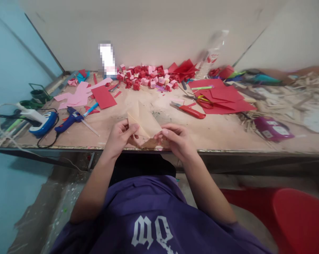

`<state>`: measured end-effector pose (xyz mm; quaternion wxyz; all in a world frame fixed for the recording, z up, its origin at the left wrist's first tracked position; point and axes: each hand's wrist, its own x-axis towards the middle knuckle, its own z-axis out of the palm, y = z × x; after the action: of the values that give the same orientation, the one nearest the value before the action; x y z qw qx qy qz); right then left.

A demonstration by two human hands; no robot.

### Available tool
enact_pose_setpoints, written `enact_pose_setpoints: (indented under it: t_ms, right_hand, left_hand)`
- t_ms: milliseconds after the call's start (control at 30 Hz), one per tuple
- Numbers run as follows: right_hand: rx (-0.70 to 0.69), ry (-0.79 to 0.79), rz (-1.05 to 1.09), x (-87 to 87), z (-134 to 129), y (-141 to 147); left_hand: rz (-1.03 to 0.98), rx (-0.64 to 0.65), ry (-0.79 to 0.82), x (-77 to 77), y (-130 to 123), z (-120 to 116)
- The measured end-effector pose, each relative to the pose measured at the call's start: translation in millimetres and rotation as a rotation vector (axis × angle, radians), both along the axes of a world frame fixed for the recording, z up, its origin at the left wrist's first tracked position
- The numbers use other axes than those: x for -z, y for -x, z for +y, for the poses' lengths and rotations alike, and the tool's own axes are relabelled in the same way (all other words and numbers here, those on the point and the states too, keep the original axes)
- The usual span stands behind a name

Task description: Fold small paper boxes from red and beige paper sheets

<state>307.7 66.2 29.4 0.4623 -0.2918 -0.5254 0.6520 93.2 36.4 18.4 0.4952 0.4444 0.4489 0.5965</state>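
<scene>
A cream sheet of paper (146,120), creased and partly folded, is held between both hands just above the table's front edge. My left hand (122,134) pinches its left side, thumb on top and fingers underneath. At the right corner my right hand (177,139) grips the paper between thumb and fingertips. Behind the paper lies a pile of small red and pink folded paper cubes (146,76). A utility knife with a red handle (189,110) rests to the right of the paper, beside scissors with red and yellow handles (203,101).
Left are a blue glue gun (72,118), a blue power strip (44,125), pink paper (76,95) and a red sheet (103,97). Right are red sheets (228,100), a purple tape measure (273,128) and a plastic bottle (210,58). A red chair (302,218) stands at lower right.
</scene>
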Motion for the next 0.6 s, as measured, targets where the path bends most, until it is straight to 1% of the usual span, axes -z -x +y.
enact_pose_setpoints:
  t_ms: [100,233,367,500,600]
  right_hand:
    - [-0.013,-0.027,-0.024,3.1,-0.2,-0.1]
    - [-0.021,-0.01,-0.02,3.7,-0.2,-0.3]
    - [-0.027,-0.023,-0.059,6.8,0.9,-1.6]
    - [-0.049,-0.002,-0.151,10.1,2.3,-2.0]
    - [-0.053,-0.009,-0.223,6.6,1.6,0.3]
  left_hand:
    - [0.004,0.009,-0.002,-1.5,-1.4,-0.7]
    - [-0.007,0.032,0.013,-1.5,-1.5,-0.7]
    - [0.005,0.054,0.025,-0.7,-1.2,-0.7]
    - [0.055,0.027,-0.016,0.1,-2.8,-1.3]
    - [0.119,-0.004,-0.055,0.1,-4.2,-4.0]
